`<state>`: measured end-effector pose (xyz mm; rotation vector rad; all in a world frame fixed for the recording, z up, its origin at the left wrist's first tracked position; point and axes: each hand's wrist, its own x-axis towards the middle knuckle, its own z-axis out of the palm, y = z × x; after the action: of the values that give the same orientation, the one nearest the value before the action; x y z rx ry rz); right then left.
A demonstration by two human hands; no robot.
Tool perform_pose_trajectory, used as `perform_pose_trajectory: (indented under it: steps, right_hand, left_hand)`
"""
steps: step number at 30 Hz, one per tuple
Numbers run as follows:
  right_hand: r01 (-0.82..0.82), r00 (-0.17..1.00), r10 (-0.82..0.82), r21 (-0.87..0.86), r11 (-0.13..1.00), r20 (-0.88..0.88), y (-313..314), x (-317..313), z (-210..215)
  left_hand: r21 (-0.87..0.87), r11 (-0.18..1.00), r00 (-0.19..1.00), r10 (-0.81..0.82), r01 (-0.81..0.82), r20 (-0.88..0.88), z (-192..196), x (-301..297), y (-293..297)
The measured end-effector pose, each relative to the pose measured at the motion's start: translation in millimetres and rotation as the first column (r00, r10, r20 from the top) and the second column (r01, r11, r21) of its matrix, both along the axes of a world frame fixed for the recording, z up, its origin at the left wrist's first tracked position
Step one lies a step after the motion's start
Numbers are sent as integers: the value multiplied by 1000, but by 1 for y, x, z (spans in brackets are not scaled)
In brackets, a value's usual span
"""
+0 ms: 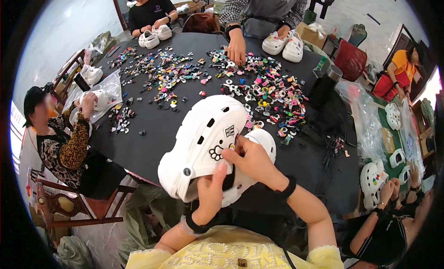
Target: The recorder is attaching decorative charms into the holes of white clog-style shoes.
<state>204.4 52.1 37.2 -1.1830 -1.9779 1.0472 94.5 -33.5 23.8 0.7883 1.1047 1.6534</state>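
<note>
A white foam clog [196,125] is held up over the near side of the table, its holed upper facing me. My left hand [210,192] grips it from below, fingers inside the opening and thumb on the outside. A black-and-white paw charm [216,153] and an angular black-and-white charm [229,131] sit in its holes. My right hand [256,160] is closed at the clog's side, thumb beside the paw. Its fingers pinch a small coloured shoe charm [232,146], mostly hidden by them. Behind that hand shows a second white clog [266,141].
Loose shoe charms [273,93] lie in heaps across the black table [148,153]. A dark bottle [326,86] and black cords [335,141] are at the right. Co-workers around the table handle other white clogs [283,46]; one person's hand [236,46] reaches into the charms.
</note>
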Motion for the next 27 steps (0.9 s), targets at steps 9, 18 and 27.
perform_pose_trajectory:
  steps: [9, 18, 27]
  right_hand:
    - [-26, 995, 32, -67, 997, 91, -9, 11, 7]
    - [-71, 995, 71, 4, 997, 68, -22, 14, 5]
    - [-94, 995, 90, 135, 986, 38, -19, 11, -3]
  left_hand:
    - [46, 998, 998, -51, 53, -42, 3, 4, 1]
    - [-54, 998, 967, -23, 38, 252, -4, -6, 11]
    - [-145, 978, 882, -63, 147, 467, 0, -16, 24]
